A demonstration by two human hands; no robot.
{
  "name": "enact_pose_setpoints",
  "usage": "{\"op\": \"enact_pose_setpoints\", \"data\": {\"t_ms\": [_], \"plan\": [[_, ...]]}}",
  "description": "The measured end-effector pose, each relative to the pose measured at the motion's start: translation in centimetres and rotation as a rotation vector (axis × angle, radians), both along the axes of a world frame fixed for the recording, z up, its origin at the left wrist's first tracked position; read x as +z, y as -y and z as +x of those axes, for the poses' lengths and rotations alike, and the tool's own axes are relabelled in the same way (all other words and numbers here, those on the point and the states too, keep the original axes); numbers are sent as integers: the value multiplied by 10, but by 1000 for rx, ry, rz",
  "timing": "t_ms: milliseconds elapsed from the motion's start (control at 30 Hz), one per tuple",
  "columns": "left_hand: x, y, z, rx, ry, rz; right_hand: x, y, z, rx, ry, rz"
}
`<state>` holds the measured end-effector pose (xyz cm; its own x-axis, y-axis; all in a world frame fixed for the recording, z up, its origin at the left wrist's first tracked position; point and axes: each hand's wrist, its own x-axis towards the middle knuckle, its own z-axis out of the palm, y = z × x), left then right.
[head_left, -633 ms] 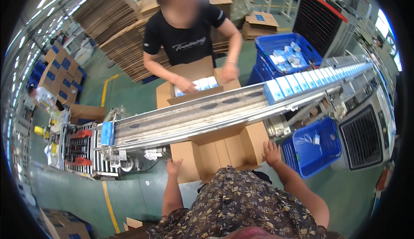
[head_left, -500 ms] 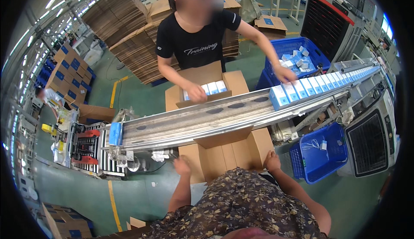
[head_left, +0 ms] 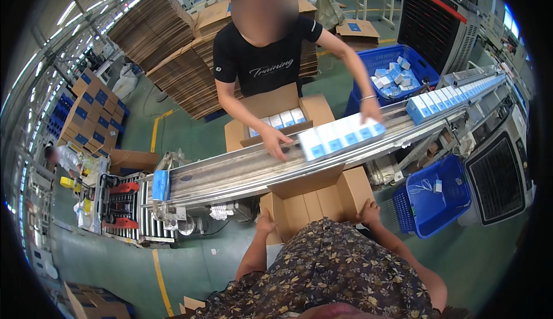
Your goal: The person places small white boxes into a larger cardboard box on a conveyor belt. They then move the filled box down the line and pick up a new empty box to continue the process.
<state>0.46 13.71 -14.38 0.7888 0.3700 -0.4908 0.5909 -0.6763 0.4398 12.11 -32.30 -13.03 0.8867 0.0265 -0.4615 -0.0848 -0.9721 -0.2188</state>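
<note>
The long conveyor belt [head_left: 242, 166] carries one blue pack [head_left: 161, 185] near its left end; white-and-blue boxes [head_left: 340, 139] are at its middle, and a longer box row [head_left: 438, 101] stands toward the right.

I count two hands of my own, left hand [head_left: 265, 225] and right hand [head_left: 369, 212], and one open carton [head_left: 314, 201] between them. Across the single conveyor [head_left: 242, 172] I see one co-worker [head_left: 259, 60] and a second carton [head_left: 316, 110], with at least three boxes [head_left: 286, 118] visible in it. On the belt I make out one blurred group of at least four boxes [head_left: 337, 140], one blue pack [head_left: 161, 185] and one long row [head_left: 446, 99] too tightly packed for me to number. I spot at least two blue baskets [head_left: 429, 220], the lower containing one small white box [head_left: 438, 186].
</note>
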Motion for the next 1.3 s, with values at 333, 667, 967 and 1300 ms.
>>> {"op": "enact_pose_setpoints", "data": {"t_ms": [333,667,967,1300], "plan": [[8,22,-25,24,176,123,-5,1,-9,-46,86,6],[7,61,-59,194,394,189,0,1,-11,-39,105,30],[10,63,-57,217,355,179,-2,4,-12,-33,113,39],[5,65,-58,219,363,202,-5,8,-18,-67,117,63]]}}
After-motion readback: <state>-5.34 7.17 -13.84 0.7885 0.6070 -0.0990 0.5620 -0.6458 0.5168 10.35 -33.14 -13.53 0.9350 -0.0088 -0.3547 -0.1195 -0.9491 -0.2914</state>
